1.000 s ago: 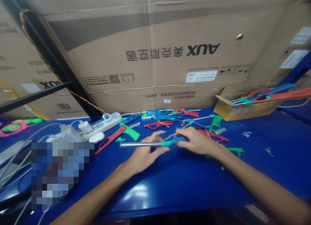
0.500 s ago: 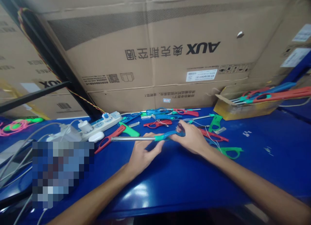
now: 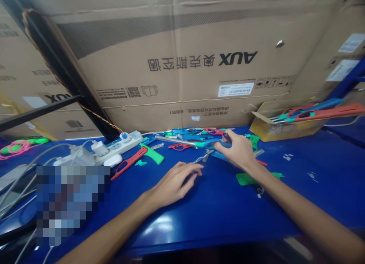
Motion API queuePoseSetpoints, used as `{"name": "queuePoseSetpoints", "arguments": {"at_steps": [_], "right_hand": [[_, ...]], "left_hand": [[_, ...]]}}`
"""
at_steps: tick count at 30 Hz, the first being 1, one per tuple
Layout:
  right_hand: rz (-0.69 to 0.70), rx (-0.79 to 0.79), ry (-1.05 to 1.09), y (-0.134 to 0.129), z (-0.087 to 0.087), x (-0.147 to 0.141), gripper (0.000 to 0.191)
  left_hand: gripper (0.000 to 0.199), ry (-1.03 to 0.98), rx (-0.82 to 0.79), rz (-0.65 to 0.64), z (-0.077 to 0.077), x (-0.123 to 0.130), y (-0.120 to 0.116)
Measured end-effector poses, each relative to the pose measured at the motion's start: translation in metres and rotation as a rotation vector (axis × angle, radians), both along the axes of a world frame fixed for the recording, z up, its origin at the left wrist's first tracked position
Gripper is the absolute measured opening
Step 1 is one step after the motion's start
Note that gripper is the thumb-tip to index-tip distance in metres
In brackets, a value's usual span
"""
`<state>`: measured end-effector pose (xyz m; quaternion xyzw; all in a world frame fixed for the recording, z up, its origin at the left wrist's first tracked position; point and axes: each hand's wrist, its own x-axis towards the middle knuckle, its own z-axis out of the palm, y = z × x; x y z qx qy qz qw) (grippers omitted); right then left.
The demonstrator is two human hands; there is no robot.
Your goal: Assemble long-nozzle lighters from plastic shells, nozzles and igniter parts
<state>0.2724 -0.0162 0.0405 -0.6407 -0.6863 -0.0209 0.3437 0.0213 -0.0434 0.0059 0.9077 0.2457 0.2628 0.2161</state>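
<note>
My right hand (image 3: 238,150) is wrapped round the blue handle of a long lighter-like tool (image 3: 209,143), whose thin metal tube points left above the table. Lower and to the left, my left hand (image 3: 176,184) has its fingers loosely curved and apart, with nothing seen in it. Just beyond its fingertips lies a small part with white wires (image 3: 205,156). A green handle piece (image 3: 246,179) rests on the table below my right wrist. Behind the tool are a red handle (image 3: 180,146) and several blue and red pieces, partly hidden by my right hand.
At the back right, a cardboard box (image 3: 288,131) holds several red and blue tools. A white power strip (image 3: 121,147) with plugs and cables stands at the left, near a red handle (image 3: 129,164) and a green one (image 3: 154,154). A large carton (image 3: 182,35) closes off the back.
My left hand has let go of the tool and moved down. My right hand has carried the tool right and slightly back. The green handle piece at the right has shifted left.
</note>
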Motion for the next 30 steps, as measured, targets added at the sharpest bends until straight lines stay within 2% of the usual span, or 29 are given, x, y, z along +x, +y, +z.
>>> {"name": "queuePoseSetpoints", "arguments": {"at_steps": [4, 11, 15, 18, 24, 26, 30], "right_hand": [[-0.016, -0.033, -0.031, 0.001, 0.002, 0.001, 0.039], [-0.070, -0.043, -0.067, 0.004, 0.001, 0.005, 0.026], [-0.098, -0.028, 0.024, 0.006, 0.001, 0.008, 0.037], [-0.065, 0.011, 0.169, 0.011, 0.003, 0.018, 0.045], [0.042, 0.300, 0.504, 0.029, 0.016, 0.068, 0.039], [-0.061, 0.415, 0.637, 0.034, 0.023, 0.091, 0.043], [-0.259, 0.647, 0.730, 0.039, 0.044, 0.148, 0.046]], "left_hand": [[0.029, 0.040, 0.021, -0.015, 0.000, -0.001, 0.002], [0.028, 0.045, 0.046, -0.028, -0.002, -0.001, 0.005], [0.027, 0.036, 0.055, -0.039, -0.002, -0.002, 0.005], [0.027, 0.033, 0.069, -0.027, -0.002, -0.004, 0.007], [0.027, 0.029, 0.086, -0.025, -0.002, -0.006, 0.010], [0.027, 0.029, 0.085, -0.029, -0.002, -0.005, 0.010], [0.026, 0.026, 0.079, -0.023, -0.002, -0.005, 0.009]]}}
